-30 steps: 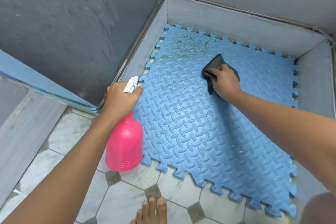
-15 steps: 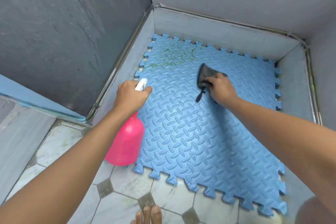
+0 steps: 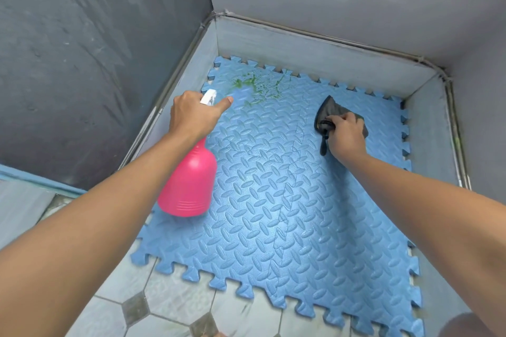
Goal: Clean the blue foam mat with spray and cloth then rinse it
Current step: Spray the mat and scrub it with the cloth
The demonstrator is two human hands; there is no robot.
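The blue foam mat [image 3: 273, 200] with interlocking edges lies on the floor in a walled corner. Green stains [image 3: 254, 86] mark its far left part. My left hand [image 3: 191, 115] grips a pink spray bottle [image 3: 189, 183] by its white trigger head [image 3: 208, 96], held above the mat's left side with the nozzle toward the stains. A pale haze of spray hangs just in front of the nozzle. My right hand [image 3: 346, 135] presses a dark grey cloth [image 3: 330, 112] onto the mat's far right part.
Grey walls [image 3: 95, 49] close the corner on the left, back and right, with a low grey skirting [image 3: 315, 55] around the mat. Pale floor tiles [image 3: 178, 304] with dark diamond insets lie in front of the mat. A blue ledge [image 3: 35, 180] runs at left.
My left hand has carried the spray bottle forward over the mat toward the green stains. My right hand has slid the cloth to the right, away from the stained area.
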